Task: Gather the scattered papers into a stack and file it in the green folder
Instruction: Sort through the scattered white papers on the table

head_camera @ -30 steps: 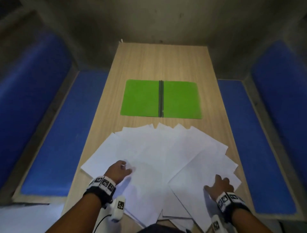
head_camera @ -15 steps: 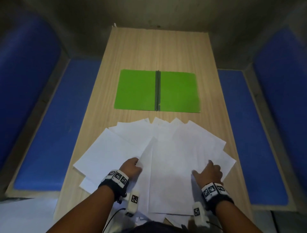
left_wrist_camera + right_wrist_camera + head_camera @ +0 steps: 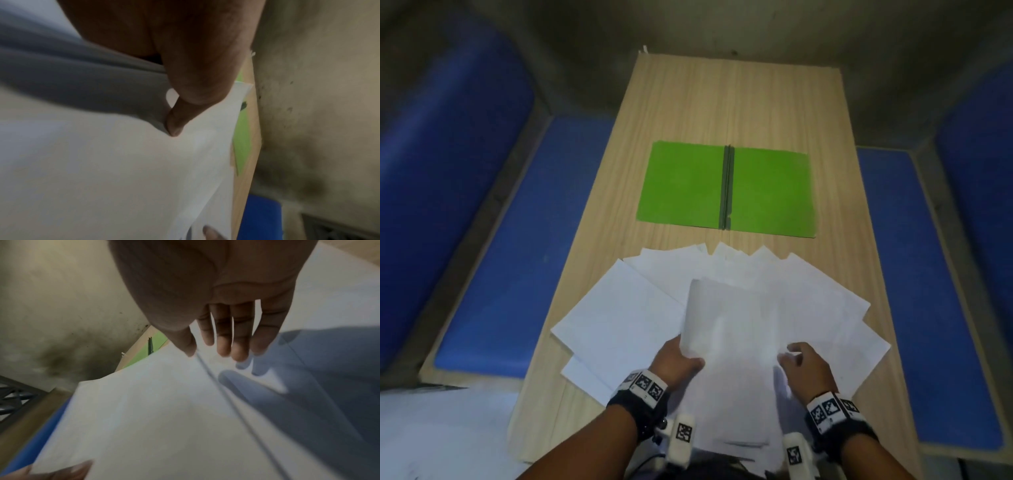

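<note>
White papers (image 3: 619, 315) lie fanned over the near half of the wooden table (image 3: 722, 102). At their middle, a gathered sheaf (image 3: 732, 342) curls upward along its left edge. My left hand (image 3: 678, 359) grips that edge, and the left wrist view shows its thumb (image 3: 174, 125) pressed on the paper. To the right, my right hand (image 3: 801, 363) rests on the sheaf. Its fingers (image 3: 224, 344) are straight and touch the sheets. The green folder (image 3: 726, 192) lies open flat beyond the papers, with a dark spine down its middle, apart from both hands.
Blue padded benches run along the left (image 3: 500, 257) and the right (image 3: 914, 291) of the table. A stained wall (image 3: 722, 27) closes off the far end. Bare wood shows beyond the folder.
Both hands have moved inward, sweeping the outer sheets toward the middle. The left hand now holds the raised left edge of the gathered sheaf.
</note>
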